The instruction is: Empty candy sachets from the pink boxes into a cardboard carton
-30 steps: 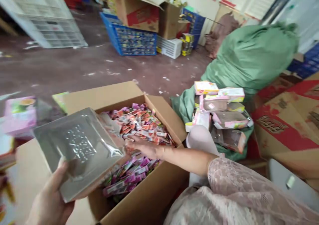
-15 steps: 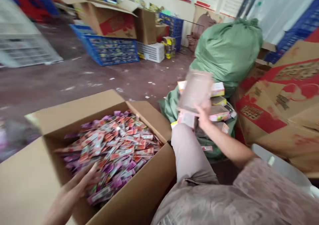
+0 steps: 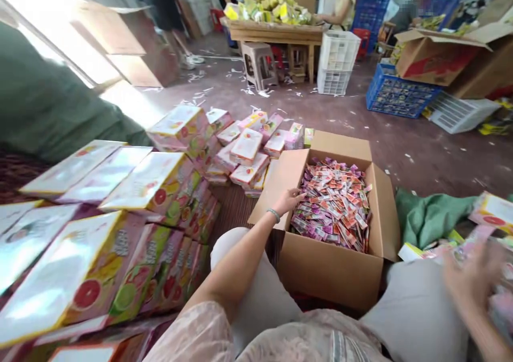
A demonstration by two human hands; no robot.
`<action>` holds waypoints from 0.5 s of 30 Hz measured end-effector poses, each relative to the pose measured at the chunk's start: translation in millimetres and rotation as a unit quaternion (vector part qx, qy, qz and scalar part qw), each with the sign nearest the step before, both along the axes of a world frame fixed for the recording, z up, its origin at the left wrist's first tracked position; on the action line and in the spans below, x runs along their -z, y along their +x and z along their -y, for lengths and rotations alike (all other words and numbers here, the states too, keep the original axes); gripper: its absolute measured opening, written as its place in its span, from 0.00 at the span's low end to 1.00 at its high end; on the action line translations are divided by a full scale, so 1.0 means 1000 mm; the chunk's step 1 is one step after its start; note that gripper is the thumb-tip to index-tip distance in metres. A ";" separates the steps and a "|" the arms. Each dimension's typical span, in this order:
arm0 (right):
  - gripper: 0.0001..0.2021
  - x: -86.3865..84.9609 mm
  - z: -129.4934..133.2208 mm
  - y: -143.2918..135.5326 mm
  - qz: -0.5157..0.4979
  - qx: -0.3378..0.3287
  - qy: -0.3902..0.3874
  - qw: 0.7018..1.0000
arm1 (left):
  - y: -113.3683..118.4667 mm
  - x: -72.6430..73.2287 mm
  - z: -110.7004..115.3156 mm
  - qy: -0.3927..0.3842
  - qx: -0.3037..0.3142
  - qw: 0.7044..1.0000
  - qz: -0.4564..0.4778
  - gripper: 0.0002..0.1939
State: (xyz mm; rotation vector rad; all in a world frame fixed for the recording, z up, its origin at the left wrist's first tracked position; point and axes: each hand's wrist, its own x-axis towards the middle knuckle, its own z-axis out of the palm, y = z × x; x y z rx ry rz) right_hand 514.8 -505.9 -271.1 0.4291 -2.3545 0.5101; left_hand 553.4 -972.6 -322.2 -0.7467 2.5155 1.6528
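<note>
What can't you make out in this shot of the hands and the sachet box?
- Right hand: motion-blurred at the lower right edge of the head view; a grip cannot be told.
- Left hand: fingertips dip among the sachets, hiding any grip.
- Print on the sachets: too small.
- Cardboard box: depth hidden by its fill.

Stacks of fruit-printed boxes [image 3: 120,228] near left, smaller pink boxes [image 3: 248,148] piled beyond them, green cloth [image 3: 428,217] at right, blue crate [image 3: 396,92] and white basket [image 3: 339,62] far right, wooden table [image 3: 276,30] heaped with yellow packets [image 3: 268,6] at the far end, stool [image 3: 258,62] beside it.
</note>
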 end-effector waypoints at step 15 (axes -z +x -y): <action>0.32 0.159 0.369 0.000 0.195 -0.460 0.391 0.773 | -0.004 -0.006 0.020 -0.054 -0.010 0.998 0.013 0.38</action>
